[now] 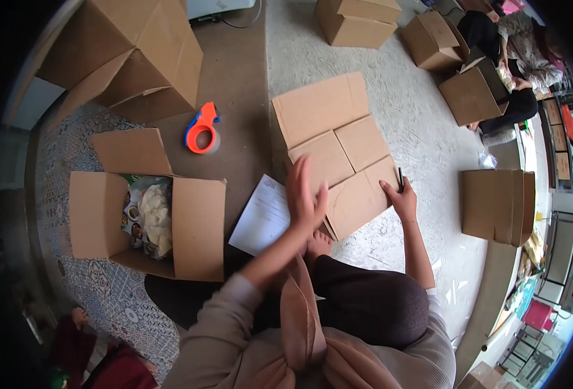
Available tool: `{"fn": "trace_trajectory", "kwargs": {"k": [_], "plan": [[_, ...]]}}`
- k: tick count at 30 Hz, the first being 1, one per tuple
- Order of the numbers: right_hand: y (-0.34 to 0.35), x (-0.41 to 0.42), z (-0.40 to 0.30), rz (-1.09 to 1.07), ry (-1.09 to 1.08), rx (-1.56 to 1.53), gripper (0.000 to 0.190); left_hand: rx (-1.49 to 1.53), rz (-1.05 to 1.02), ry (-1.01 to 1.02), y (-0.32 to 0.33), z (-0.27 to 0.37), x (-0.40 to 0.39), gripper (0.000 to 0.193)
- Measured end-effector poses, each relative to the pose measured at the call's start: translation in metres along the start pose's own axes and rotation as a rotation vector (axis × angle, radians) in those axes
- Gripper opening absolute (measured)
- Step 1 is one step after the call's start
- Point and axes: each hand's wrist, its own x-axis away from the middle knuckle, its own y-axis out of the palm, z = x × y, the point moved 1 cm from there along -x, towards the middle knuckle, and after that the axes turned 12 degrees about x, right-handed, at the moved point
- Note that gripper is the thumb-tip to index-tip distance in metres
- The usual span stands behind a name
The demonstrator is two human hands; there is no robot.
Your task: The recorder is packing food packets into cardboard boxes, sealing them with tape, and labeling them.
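A brown cardboard box with creased flaps lies before me, looking flat or shallow. My right hand grips its right edge, thumb on top, and a dark pen sticks up from the same hand. Over the box's left edge is my left hand, blurred, thumb and fingers apart; whether it touches the cardboard is unclear. A white printed paper sheet lies partly under my left forearm. To its left stands an open cardboard box with clear plastic bags of pale contents inside.
An orange and blue tape dispenser lies beyond the paper. Large cardboard boxes stand at upper left. Another box stands at right. At upper right a person sits beside open boxes. A person's maroon sleeve shows at lower left.
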Motion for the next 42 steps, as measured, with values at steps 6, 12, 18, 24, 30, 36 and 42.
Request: {"fn": "trace_trajectory", "kwargs": {"k": [6,12,18,24,30,36,42], "plan": [[0.017,0.02,-0.007,0.244,-0.026,-0.017,0.057,0.284,0.122,-0.284,0.029,-0.019,0.071,0.1],[0.035,0.084,0.023,-0.059,0.102,-0.265,0.048,0.41,-0.338,-0.346,-0.038,-0.047,-0.035,0.076],[-0.015,-0.049,0.039,0.115,0.153,-1.098,0.045,0.21,-0.356,-0.354,-0.059,-0.036,-0.042,0.063],[-0.003,-0.121,0.062,-0.665,0.052,-0.875,0.023,0.248,-0.289,-0.285,-0.048,-0.049,-0.042,0.056],[-0.031,-0.045,-0.023,-0.373,-0.383,-0.002,0.07,0.272,-0.255,-0.269,-0.045,-0.055,-0.038,0.053],[-0.013,-0.045,-0.011,-0.189,-0.446,0.025,0.069,-0.551,-0.007,0.103,-0.035,-0.012,-0.039,0.044],[-0.044,-0.048,-0.042,-0.127,-0.596,0.495,0.056,-0.664,-0.252,0.301,-0.001,0.002,-0.025,0.043]]}}
